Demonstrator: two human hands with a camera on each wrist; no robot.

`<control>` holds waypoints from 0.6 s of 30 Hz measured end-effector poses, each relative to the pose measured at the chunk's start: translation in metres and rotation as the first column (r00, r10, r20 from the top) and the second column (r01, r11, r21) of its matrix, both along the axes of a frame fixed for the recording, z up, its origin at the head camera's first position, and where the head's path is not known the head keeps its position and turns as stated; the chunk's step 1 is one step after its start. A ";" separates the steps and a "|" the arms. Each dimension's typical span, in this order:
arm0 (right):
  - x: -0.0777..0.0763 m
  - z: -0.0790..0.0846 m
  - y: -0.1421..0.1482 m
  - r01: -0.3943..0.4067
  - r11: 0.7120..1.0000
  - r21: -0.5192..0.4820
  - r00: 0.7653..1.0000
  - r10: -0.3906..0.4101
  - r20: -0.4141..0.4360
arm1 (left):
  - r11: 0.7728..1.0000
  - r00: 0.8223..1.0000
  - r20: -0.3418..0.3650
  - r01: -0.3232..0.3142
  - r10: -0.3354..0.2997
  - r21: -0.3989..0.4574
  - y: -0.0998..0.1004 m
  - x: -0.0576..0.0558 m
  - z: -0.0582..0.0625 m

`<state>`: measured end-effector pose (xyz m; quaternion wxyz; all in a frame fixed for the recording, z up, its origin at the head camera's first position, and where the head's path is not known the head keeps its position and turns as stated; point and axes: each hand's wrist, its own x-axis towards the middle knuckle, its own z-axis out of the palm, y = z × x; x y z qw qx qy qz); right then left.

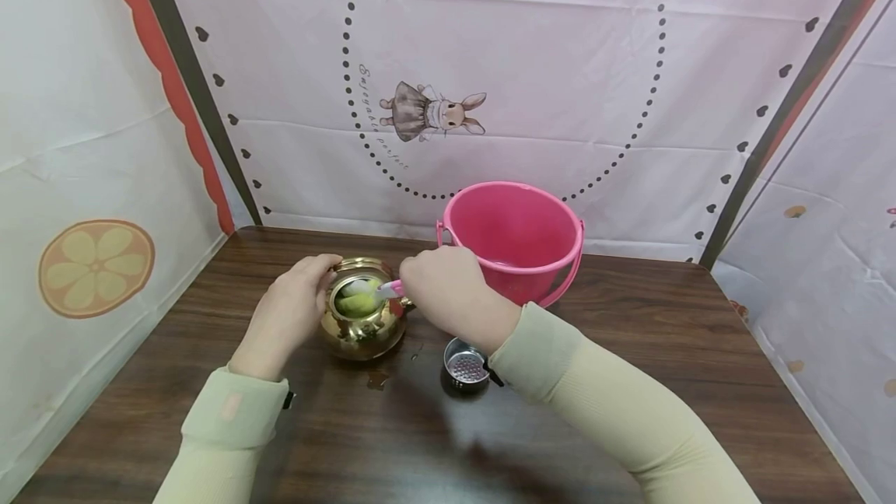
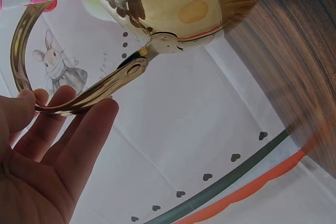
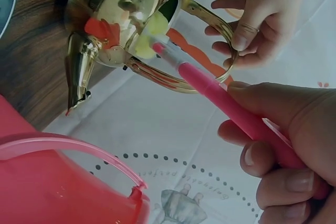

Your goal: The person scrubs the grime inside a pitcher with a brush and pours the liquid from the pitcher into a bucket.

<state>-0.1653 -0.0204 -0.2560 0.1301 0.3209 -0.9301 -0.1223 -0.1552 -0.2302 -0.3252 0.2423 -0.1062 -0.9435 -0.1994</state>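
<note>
A shiny gold teapot (image 1: 360,341) stands lidless on the table, its spout toward the pink bucket. My left hand (image 1: 290,306) grips the teapot's arched handle (image 2: 86,100), thumb on one side and fingers on the other in the left wrist view. In my right hand (image 1: 451,286) is a sponge brush, its pink handle (image 3: 220,98) wrapped by thumb and fingers. The brush's yellow-green and white sponge head (image 1: 359,302) sits in the teapot's mouth, its lower part hidden inside.
Close behind my right hand stands a pink bucket (image 1: 525,274) with its bail hanging down. A round metal strainer (image 1: 465,368) with a dark handle lies below my right wrist. Wet spots (image 1: 376,379) mark the dark wooden table (image 1: 336,449). Printed cloth (image 1: 560,84) walls the back and sides.
</note>
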 end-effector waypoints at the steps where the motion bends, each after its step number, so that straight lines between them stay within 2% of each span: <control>1: 0.000 0.000 0.000 -0.002 1.000 0.001 1.000 0.002 0.002 | 1.000 1.000 0.000 -0.001 0.001 -0.001 0.000 0.000 0.000; 8: 0.003 -0.001 -0.003 -0.025 0.999 0.025 0.999 0.024 0.021 | 1.000 1.000 0.012 -0.008 0.008 -0.003 0.000 0.001 0.001; 18: 0.010 0.001 -0.003 -0.084 0.996 -0.010 0.996 0.084 0.002 | 1.000 1.000 0.015 -0.016 0.016 -0.009 0.000 0.000 0.000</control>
